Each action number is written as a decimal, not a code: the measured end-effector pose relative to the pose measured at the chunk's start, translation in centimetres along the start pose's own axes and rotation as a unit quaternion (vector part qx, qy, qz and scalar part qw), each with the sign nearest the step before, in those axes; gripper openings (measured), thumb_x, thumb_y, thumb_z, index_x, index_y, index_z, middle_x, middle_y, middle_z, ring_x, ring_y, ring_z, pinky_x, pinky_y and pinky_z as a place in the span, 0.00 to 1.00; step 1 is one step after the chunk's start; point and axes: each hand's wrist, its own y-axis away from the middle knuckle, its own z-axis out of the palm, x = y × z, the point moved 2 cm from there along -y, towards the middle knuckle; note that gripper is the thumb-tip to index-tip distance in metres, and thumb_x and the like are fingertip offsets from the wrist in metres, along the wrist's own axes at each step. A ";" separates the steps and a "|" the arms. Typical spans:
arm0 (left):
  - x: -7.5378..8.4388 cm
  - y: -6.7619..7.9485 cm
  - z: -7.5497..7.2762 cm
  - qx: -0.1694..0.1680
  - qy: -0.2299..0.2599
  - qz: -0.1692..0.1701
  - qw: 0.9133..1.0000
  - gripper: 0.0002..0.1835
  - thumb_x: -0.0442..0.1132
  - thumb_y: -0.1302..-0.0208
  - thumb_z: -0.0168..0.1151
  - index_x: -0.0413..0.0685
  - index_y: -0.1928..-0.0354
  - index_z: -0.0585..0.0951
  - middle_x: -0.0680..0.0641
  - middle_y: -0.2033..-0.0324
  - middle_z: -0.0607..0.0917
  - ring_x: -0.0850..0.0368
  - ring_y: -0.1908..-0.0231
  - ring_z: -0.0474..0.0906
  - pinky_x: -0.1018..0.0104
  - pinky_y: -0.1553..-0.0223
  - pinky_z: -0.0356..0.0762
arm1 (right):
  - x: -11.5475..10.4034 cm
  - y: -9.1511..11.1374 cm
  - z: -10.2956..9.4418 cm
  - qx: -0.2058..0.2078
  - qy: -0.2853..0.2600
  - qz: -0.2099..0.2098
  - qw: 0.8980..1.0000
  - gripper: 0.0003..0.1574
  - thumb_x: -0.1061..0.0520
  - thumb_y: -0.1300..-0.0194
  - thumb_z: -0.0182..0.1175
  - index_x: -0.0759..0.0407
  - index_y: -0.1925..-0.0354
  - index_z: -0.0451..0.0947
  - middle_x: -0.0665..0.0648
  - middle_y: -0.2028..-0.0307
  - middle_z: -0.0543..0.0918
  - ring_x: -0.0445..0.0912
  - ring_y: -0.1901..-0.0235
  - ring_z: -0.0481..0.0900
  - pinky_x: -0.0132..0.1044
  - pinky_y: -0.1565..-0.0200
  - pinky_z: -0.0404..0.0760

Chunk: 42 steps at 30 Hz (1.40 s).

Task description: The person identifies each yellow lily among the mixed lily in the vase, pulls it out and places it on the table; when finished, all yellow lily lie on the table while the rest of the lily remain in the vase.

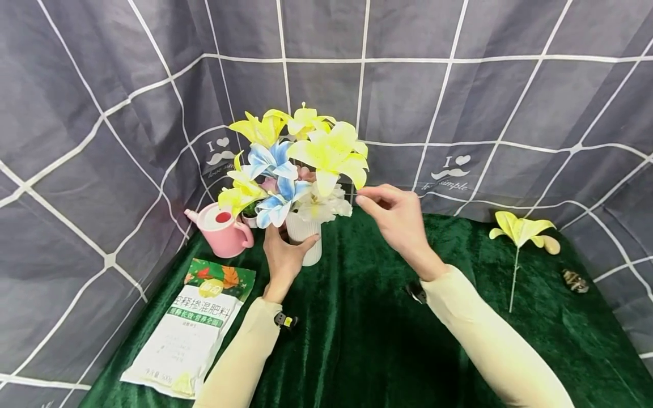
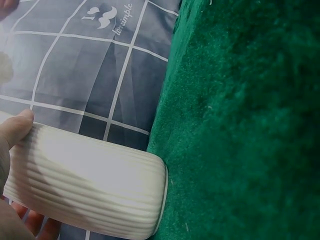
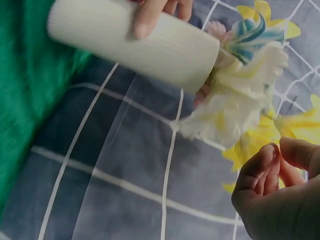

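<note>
A white ribbed vase (image 1: 305, 238) stands upright on the green cloth, filled with yellow, blue, white and pink artificial flowers. My left hand (image 1: 283, 258) grips the vase from its left side, thumb across the front; the left wrist view shows the thumb on the ribbed wall (image 2: 95, 175) and fingers below it. At the right of the bouquet, my right hand (image 1: 400, 221) pinches a thin flower stem between thumb and fingertips. Just above those fingertips is a large yellow lily (image 1: 330, 152). A white flower (image 3: 235, 100) hangs over the vase rim beside my right hand (image 3: 280, 185).
A pink watering can (image 1: 224, 241) stands left of the vase, with a white-and-green fertilizer bag (image 1: 186, 323) lying in front of it. On the right lie a single yellow lily (image 1: 517, 232) and a small brown object (image 1: 575, 281). Grey checked fabric (image 1: 408, 102) rises behind.
</note>
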 end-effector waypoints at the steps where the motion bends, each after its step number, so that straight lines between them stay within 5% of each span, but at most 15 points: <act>1: 0.0 0.0 0.0 0.001 0.001 0.002 1.000 0.51 0.53 0.56 0.83 0.55 0.30 0.67 0.42 0.43 0.78 0.44 0.47 0.80 0.47 0.50 0.83 | -0.2 -0.5 0.6 -0.006 -0.001 -0.002 1.000 0.08 0.53 0.37 0.71 0.53 0.60 0.90 0.57 0.66 0.89 0.41 0.74 0.77 0.28 0.69 0.75; 7: -0.1 0.1 0.1 0.005 0.001 0.006 1.000 0.48 0.52 0.57 0.84 0.53 0.33 0.70 0.42 0.46 0.79 0.45 0.50 0.81 0.47 0.51 0.83 | -0.9 -2.5 3.2 -0.020 -0.014 0.001 1.000 0.11 0.51 0.38 0.71 0.53 0.58 0.90 0.58 0.65 0.91 0.43 0.71 0.83 0.31 0.69 0.78; 15: 0.0 0.0 0.1 0.009 0.000 0.014 1.000 0.50 0.51 0.56 0.84 0.55 0.30 0.67 0.43 0.44 0.79 0.47 0.49 0.81 0.50 0.51 0.84 | -1.4 -3.7 4.6 -0.029 -0.019 0.027 0.999 0.15 0.50 0.36 0.69 0.59 0.71 0.82 0.57 0.75 0.83 0.50 0.74 0.77 0.35 0.70 0.75; 22: 0.0 0.0 0.1 0.006 -0.003 0.010 1.000 0.51 0.52 0.56 0.83 0.56 0.30 0.67 0.43 0.43 0.78 0.47 0.47 0.80 0.50 0.50 0.83 | -1.5 -4.0 5.1 -0.036 -0.004 0.034 0.999 0.15 0.49 0.35 0.67 0.55 0.73 0.78 0.49 0.78 0.78 0.45 0.75 0.75 0.34 0.68 0.74; 42: -0.1 0.1 0.0 0.012 0.006 0.023 1.000 0.50 0.51 0.56 0.84 0.54 0.31 0.68 0.43 0.44 0.78 0.45 0.48 0.80 0.49 0.51 0.83 | -1.6 -4.1 5.4 -0.017 -0.010 0.030 0.999 0.15 0.46 0.35 0.67 0.55 0.72 0.80 0.52 0.80 0.79 0.46 0.77 0.77 0.36 0.69 0.76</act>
